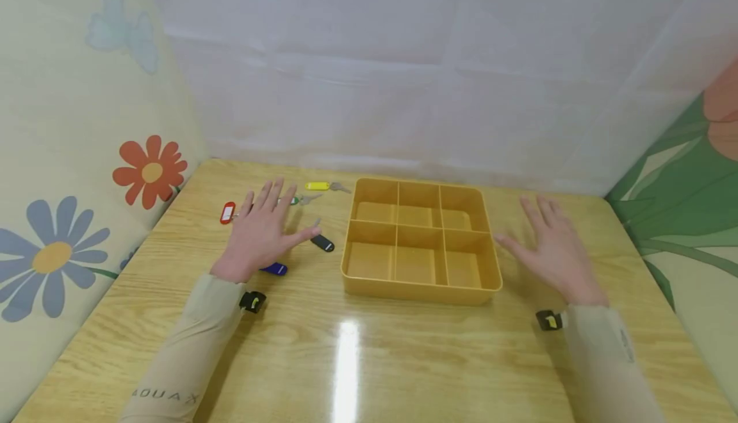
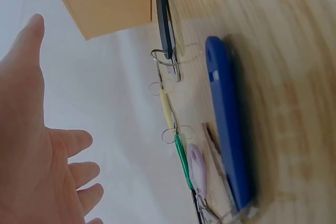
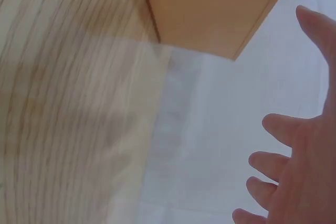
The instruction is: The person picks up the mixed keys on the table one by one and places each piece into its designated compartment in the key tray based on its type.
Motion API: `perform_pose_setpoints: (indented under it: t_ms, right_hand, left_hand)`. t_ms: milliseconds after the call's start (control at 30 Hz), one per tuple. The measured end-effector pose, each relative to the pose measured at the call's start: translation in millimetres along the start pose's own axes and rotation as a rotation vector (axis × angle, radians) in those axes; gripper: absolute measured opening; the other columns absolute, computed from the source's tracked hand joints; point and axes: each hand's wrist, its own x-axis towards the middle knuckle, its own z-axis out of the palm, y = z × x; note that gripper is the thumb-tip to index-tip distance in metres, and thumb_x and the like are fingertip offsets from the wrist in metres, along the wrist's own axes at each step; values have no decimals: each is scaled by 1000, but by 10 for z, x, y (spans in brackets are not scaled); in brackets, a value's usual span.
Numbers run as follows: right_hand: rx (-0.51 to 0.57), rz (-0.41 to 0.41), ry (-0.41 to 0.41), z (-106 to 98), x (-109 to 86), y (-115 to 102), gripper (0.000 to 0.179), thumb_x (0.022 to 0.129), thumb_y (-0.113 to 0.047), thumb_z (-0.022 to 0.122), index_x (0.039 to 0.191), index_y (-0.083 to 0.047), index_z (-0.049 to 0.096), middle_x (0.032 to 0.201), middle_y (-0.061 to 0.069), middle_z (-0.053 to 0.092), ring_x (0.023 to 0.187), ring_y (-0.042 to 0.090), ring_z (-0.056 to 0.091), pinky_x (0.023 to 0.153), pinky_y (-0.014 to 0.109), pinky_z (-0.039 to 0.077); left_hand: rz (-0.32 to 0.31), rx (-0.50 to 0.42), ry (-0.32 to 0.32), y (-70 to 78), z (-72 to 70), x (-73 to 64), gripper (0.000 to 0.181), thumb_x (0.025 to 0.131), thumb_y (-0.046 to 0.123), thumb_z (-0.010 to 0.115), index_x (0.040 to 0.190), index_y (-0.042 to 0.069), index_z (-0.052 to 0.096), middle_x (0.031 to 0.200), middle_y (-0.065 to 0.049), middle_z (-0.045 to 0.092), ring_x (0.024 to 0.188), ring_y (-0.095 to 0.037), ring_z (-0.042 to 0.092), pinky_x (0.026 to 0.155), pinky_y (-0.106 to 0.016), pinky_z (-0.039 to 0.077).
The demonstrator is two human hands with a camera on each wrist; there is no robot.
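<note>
Sleeves [image 1: 179, 346] were nearest, with left hand [image 1: 259, 234] and right hand [image 1: 556, 253] spread, empty. The blue tag [image 2: 228, 119] looked light, hard, best pinched by its edges

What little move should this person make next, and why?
I'd probably lower the left hand and pinch the black key tag. That hand hangs above the table with its fingers spread, holding nothing, and the tag lies between it and the six-part box, so it looks like an easy first reach.
</note>
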Motion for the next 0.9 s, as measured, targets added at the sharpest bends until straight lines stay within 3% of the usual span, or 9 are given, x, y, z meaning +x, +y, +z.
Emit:
perform_pose_setpoints:
  t_ms: [100, 333, 667, 900]
  right_hand:
    - [1, -14, 2, -12, -7, -64, 96, 96, -63, 58, 165, -13, 12, 168, 15, -4, 152, 42, -7, 116, 67, -3]
    - [-15, -49, 11, -19, -26, -216, 99, 95, -64, 60, 165, -15, 10, 168, 14, -1, 152, 41, -3, 114, 72, 7]
    - [-26, -93, 14, 45, -58, -367, 101, 95, -64, 60, 164, -12, 8, 168, 16, 3, 152, 41, 1, 117, 67, 10]
    - [-40, -115, 5, 94, -82, -488, 105, 94, -67, 59, 164, -8, 8, 168, 16, 4, 152, 40, 3, 118, 63, 11]
  left_hand:
    - [4, -4, 11, 0, -8, -2, 106, 90, 81, 45, 164, 10, 17, 168, -20, 9, 153, -37, 4, 121, -58, 0]
    - [7, -13, 17, 3, -23, -31, 105, 91, 80, 45, 163, 9, 19, 167, -21, 12, 153, -39, 8, 120, -59, 2]
    - [14, -16, -4, 33, -5, -92, 105, 92, 80, 45, 162, 5, 22, 165, -23, 17, 152, -41, 11, 120, -60, 5]
    - [49, -34, 22, 67, 25, -113, 104, 92, 78, 48, 160, 2, 27, 163, -25, 22, 150, -43, 17, 120, -60, 11]
